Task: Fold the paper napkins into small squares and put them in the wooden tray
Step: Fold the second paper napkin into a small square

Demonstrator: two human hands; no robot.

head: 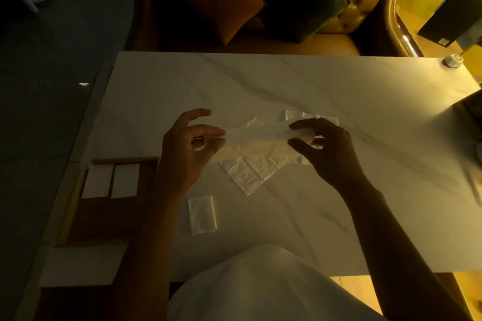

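Note:
My left hand [187, 146] and my right hand [326, 148] each pinch one end of a thin white paper napkin [258, 134], held stretched as a long strip just above the marble table [260, 81]. Under it lies an unfolded, creased napkin [250, 172]. More white napkin pieces [294, 114] show behind my right hand. A folded napkin [202, 215] rests on the table near my left forearm. The wooden tray [104, 219] sits at the table's left edge with two folded napkins [110, 181] side by side in its far end.
A small white hexagonal object [452, 61] sits at the far right corner of the table. A dark object [469, 107] pokes in at the right edge. Cushions and a tufted golden sofa [352, 8] stand behind the table. My white garment [260, 286] covers the near edge.

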